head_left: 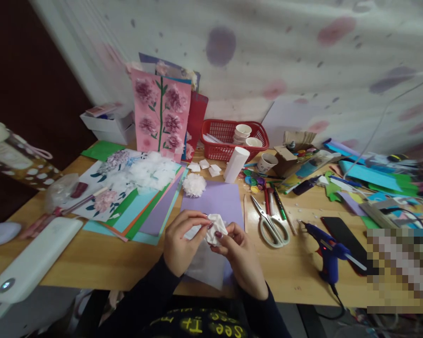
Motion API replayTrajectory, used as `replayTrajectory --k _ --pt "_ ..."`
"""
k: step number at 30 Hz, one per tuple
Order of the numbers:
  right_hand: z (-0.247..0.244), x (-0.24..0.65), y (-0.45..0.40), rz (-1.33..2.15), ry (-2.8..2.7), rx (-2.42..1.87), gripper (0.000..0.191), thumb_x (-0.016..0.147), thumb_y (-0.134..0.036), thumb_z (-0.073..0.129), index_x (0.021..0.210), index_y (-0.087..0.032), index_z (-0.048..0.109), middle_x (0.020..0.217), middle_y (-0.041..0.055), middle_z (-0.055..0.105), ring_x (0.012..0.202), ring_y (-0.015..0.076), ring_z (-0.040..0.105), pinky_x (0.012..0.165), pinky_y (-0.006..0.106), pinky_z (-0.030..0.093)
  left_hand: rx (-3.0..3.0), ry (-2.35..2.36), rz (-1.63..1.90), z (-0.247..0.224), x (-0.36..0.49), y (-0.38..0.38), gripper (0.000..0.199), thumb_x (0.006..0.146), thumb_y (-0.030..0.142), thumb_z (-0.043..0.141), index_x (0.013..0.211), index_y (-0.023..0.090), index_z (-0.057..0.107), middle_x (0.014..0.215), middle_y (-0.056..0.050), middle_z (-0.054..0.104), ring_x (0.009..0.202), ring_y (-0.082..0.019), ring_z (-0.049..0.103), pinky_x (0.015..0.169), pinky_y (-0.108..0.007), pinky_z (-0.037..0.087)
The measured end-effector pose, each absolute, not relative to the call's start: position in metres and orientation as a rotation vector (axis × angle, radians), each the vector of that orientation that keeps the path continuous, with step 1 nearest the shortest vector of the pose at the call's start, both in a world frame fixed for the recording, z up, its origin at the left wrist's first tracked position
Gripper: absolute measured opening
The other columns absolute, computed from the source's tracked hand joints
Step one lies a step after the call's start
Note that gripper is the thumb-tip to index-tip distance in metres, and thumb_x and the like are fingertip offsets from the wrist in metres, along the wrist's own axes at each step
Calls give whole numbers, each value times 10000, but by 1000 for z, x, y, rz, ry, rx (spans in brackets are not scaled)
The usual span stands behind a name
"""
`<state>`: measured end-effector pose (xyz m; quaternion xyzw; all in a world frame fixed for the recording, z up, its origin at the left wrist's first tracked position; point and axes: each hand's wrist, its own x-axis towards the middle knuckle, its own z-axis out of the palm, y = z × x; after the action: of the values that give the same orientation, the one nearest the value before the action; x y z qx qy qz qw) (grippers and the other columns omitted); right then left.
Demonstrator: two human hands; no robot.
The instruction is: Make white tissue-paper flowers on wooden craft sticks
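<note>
Both of my hands meet over the purple paper (229,193) at the front middle of the table. Between them is a crumpled piece of white tissue paper (216,224). My left hand (184,237) pinches its left edge between thumb and finger. My right hand (240,251) grips its right and lower side, the thumb on top. A translucent white sheet (206,267) lies below my hands on the purple paper. Just beyond them sits a fluffy white paper flower (193,185). Small white paper squares (204,164) and an upright white roll (236,165) stand farther back.
White-handled scissors (272,227), a blue glue gun (326,249) and a black phone (345,241) lie to the right. Coloured sheets with white fluff (146,173) spread to the left, near a white lamp (35,258). A red basket (218,150) with paper cups stands at the back.
</note>
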<state>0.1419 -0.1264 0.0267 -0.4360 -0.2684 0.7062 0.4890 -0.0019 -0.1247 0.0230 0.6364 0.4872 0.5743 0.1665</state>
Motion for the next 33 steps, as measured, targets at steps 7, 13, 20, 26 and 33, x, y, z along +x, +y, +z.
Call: replayTrajectory --k 7,13,20,26,33 --pt "24 144 -125 1685 -677 -1065 354 605 -311 846 697 -154 543 652 -42 630 598 76 598 584 219 563 2222 1408 1679 22 -1 -124 239 789 40 610 963 204 627 810 -3 726 761 -142 658 957 -405 464" --pt "17 143 -126 1605 -811 -1130 351 658 -378 806 700 -157 536 645 -35 612 615 84 584 634 244 548 2343 1379 1495 14 -8 -137 486 773 43 530 1237 182 494 972 -53 737 913 -183 666 1069 -470 371" --pt "6 136 -135 1310 -1165 -1311 308 743 -401 724 728 -187 503 644 -44 560 576 93 553 528 204 461 1960 1359 1310 -1 -15 -161 611 763 35 479 1340 207 376 1088 -68 707 1111 -204 602 1053 -444 393" --pt "-3 136 -148 805 -1659 -1441 150 850 -293 609 972 -208 585 887 44 685 658 135 622 551 248 510 1370 1330 1166 -1 -19 -170 582 787 108 504 1349 176 370 1075 -100 695 1061 -199 625 1001 -399 437" --pt "-7 134 -142 169 -2092 -1165 231 869 -77 510 1009 -207 639 1074 118 687 926 229 607 770 398 542 1175 1305 1103 -3 -23 -165 511 751 168 562 1258 162 504 1060 -128 677 730 -141 629 653 -257 534"
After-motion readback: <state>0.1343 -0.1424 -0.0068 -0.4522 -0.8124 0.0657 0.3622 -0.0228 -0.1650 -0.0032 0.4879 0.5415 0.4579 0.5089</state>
